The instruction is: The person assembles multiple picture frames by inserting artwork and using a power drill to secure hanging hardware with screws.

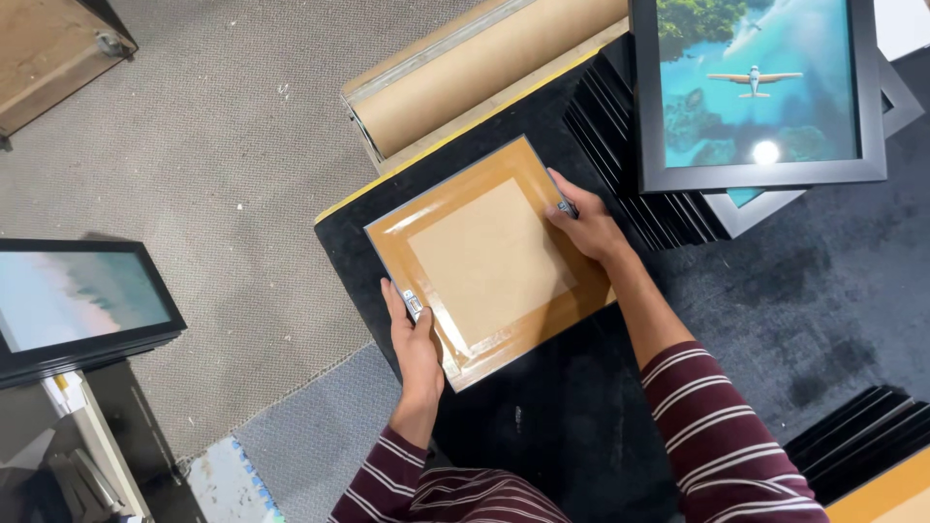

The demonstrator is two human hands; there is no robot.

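Left hand (417, 344), right hand (586, 228) — gripping taped frame back (489, 260), black table (775, 310)

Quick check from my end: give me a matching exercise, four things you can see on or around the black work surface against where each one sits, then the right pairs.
Things:
1. Face-down frame with taped brown backing
2. Framed aeroplane picture
3. Brown paper roll
4. Left hand

Places:
A. Beyond the work surface's yellow edge, at the top
B. At the backing's lower-left edge
C. On top of the stack of black frames, upper right
D. Flat on the work surface, between both hands

Pairs: 1-D, 2-C, 3-A, 4-B
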